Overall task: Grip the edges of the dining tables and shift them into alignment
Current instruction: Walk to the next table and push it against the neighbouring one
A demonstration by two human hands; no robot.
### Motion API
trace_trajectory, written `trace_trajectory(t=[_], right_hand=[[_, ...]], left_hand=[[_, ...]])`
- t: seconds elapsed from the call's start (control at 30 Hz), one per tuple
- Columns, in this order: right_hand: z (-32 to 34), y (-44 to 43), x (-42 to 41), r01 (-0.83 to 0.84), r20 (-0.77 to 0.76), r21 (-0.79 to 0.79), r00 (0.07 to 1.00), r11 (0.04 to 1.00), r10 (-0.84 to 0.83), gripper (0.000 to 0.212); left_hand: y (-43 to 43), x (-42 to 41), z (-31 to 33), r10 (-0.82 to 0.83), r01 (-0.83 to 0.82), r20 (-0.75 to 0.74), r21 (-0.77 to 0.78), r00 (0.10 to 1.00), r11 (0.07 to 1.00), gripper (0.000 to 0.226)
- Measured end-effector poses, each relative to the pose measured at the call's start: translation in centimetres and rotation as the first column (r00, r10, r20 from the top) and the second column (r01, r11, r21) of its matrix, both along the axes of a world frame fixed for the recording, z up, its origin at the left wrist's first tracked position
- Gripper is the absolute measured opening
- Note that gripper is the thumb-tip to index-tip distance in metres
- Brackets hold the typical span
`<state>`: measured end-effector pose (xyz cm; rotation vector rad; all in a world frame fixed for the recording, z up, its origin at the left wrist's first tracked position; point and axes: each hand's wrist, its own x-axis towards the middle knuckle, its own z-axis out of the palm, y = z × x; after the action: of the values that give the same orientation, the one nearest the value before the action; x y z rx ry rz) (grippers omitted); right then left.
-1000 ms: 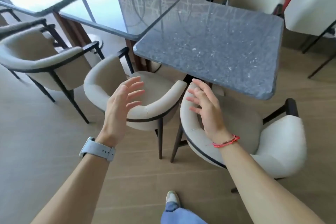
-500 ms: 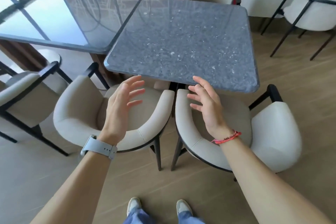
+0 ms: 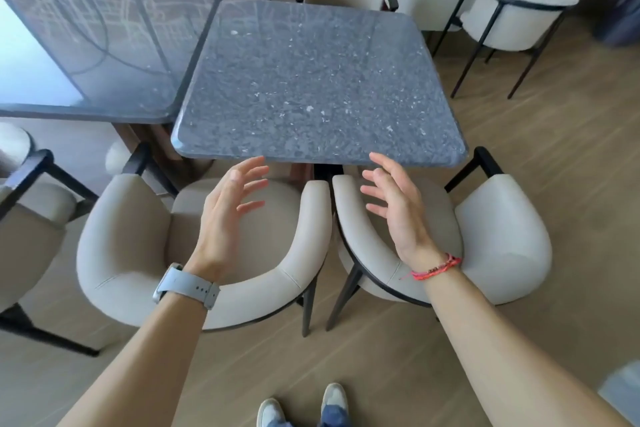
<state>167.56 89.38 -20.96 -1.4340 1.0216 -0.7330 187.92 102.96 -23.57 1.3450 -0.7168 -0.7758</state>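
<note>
In your head view, no writing is legible anywhere. Your left hand point(image 3: 231, 210) and right hand point(image 3: 394, 206) hover at frame center, fingers spread, holding nothing, just short of the near edge of the speckled table point(image 3: 318, 80). The glossy table point(image 3: 100, 42) sits upper left, its near edge farther back.

Both forearms are bare, with no sleeves showing anywhere up to the lower corners of the frame. The left hand point(image 3: 231, 215) has a watch point(image 3: 187, 289) at the wrist, its light grey-blue strap punched with small holes, while the right hand point(image 3: 398, 208) has a thin red braided bracelet point(image 3: 437, 267) of several strands. At bottom centre are 2 pale shoes point(image 3: 304, 406) and blue trouser hems.
</note>
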Motion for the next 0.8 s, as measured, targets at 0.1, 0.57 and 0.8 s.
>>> trace_trajectory(t=[0.1, 0.57, 0.8], right_hand=[[-0.5, -1.3, 0.7, -0.011, -0.003, 0.006, 1.000, 1.000, 0.011, 0.032], [-13.6, -15.3, 5.6, -0.109, -0.296, -0.099, 0.952, 0.989, 0.075, 0.033], [-20.2, -21.8, 8.8, -0.217, -0.570, -0.340, 0.822, 0.915, -0.017, 0.073]], left_hand=[[-1.8, 0.5, -0.8, -0.012, 0.011, 0.047, 0.028, 0.999, 1.000, 0.054], [-15.4, 7.7, -11.6, -0.073, -0.052, 0.377, 0.311, 0.924, 0.949, 0.041], [-20.8, 11.7, -17.0, -0.129, -0.252, 0.621, 0.488, 0.773, 0.836, 0.082]])
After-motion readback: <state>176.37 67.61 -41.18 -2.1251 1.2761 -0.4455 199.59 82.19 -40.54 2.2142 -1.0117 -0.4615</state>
